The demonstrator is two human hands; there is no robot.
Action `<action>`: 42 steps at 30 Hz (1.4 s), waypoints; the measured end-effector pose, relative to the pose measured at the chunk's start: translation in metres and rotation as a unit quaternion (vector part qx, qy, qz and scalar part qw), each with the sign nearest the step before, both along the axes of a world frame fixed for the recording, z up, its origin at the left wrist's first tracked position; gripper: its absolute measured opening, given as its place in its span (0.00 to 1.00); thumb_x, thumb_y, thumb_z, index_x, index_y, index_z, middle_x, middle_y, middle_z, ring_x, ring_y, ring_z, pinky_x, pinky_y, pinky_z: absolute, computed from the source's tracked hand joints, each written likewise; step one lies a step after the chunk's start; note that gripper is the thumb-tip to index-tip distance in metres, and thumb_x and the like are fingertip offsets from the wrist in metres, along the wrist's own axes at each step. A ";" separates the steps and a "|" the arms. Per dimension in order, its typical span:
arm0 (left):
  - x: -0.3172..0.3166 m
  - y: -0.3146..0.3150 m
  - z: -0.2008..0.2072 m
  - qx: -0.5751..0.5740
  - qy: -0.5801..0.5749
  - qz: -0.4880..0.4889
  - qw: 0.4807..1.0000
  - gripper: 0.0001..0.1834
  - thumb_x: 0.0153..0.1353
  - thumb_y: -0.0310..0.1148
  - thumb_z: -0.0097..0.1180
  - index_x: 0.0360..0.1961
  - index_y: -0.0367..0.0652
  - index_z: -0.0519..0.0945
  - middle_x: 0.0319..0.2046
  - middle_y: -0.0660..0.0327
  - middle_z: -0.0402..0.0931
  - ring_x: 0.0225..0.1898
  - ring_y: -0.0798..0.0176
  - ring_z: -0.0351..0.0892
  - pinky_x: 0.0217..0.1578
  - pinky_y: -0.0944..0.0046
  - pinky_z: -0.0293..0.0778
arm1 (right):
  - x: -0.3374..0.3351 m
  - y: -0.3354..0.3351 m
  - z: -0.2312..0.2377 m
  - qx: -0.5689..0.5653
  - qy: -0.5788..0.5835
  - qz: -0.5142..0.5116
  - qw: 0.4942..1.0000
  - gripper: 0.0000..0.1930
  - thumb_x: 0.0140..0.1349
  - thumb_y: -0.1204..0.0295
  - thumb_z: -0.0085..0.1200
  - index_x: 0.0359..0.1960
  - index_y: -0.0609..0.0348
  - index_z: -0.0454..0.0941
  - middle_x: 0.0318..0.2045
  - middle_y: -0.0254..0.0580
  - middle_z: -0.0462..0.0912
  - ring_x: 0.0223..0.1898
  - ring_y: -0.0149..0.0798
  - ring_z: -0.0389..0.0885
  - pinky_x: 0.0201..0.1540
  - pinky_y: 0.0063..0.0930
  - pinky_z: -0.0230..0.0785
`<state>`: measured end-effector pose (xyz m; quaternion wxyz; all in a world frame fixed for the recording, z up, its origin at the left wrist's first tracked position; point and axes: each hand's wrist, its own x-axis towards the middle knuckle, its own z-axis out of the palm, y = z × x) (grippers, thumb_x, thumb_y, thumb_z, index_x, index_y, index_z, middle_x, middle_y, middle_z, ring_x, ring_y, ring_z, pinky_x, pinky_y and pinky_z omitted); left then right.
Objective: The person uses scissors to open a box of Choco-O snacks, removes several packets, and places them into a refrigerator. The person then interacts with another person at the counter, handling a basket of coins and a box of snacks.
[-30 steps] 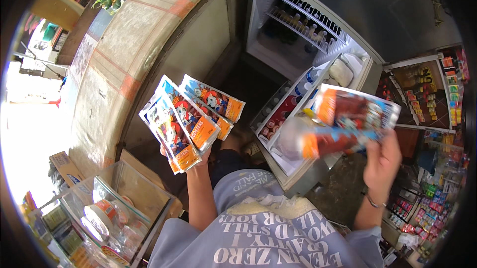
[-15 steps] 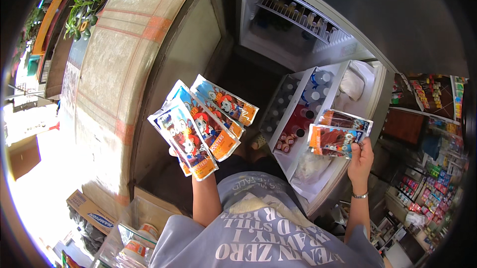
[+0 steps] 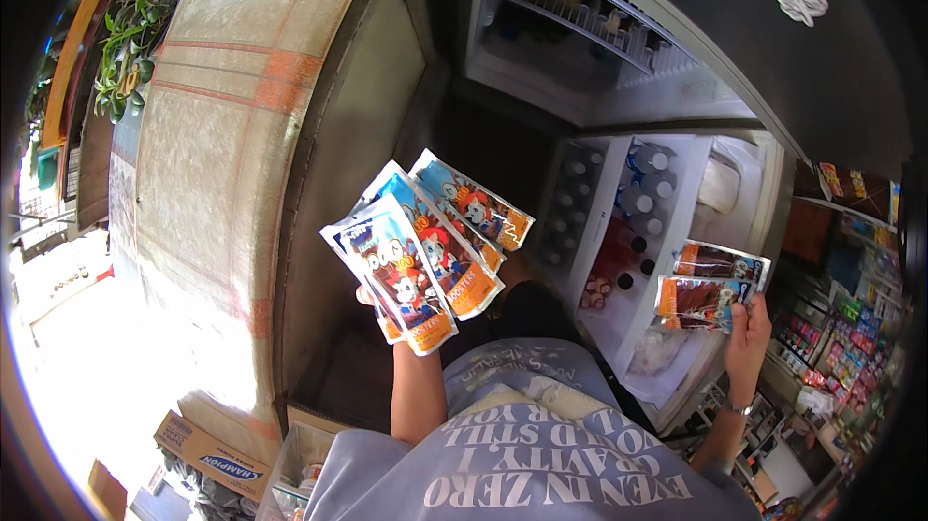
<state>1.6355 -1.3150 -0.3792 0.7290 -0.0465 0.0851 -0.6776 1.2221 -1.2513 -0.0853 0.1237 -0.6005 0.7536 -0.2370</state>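
Foil packets (image 3: 401, 274): several fanned in the left grip (image 3: 364, 296), in front of the torso (image 3: 541, 424) and left of the open fridge door (image 3: 770, 183); two more packets (image 3: 704, 303), overlapping, in the right grip (image 3: 747, 337), in view over the door's right-hand bin (image 3: 677, 226). On the left, closed behind the fan and mostly hidden; on the right, pinching one end of the pair, thumb (image 3: 739, 316) on the lower packet. Might well lose a packet from the fan, through loose overlap and probably slick film. Might also drop the upper one of the pair, with so little of it pinched, perhaps into the bin or against the bottles (image 3: 646, 197) alongside. Compared with one second ago: pair sharp rather than motion-blurred, lower and farther right in view; left fan also farther right, with much the same spread; more of the door bins showing.
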 end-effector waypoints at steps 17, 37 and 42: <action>0.001 -0.039 -0.090 0.035 0.006 0.070 0.997 0.52 0.42 0.49 0.62 0.71 0.37 0.67 0.64 0.42 0.73 0.62 0.35 0.76 0.64 0.33 0.72 | 0.072 -0.421 -0.354 -0.182 0.006 -0.060 0.982 0.08 0.68 0.72 0.56 0.41 0.67 0.78 0.36 0.69 0.82 0.47 0.72 0.79 0.45 0.54 0.72; -0.022 -0.105 -0.169 0.021 -0.068 0.139 0.988 0.52 0.42 0.51 0.61 0.71 0.37 0.68 0.64 0.43 0.74 0.61 0.38 0.77 0.62 0.38 0.76 | -0.028 -0.585 -0.439 -0.144 0.219 0.009 0.965 0.13 0.68 0.65 0.58 0.50 0.56 0.83 0.46 0.62 0.85 0.50 0.64 0.82 0.52 0.57 0.73; -0.001 -0.090 -0.185 -0.024 -0.113 0.123 0.986 0.48 0.57 0.62 0.57 0.72 0.42 0.67 0.67 0.47 0.71 0.63 0.38 0.75 0.61 0.34 0.75 | -0.017 -0.620 -0.472 -0.066 0.287 0.127 0.947 0.16 0.68 0.66 0.56 0.55 0.55 0.81 0.50 0.62 0.84 0.54 0.62 0.83 0.55 0.55 0.74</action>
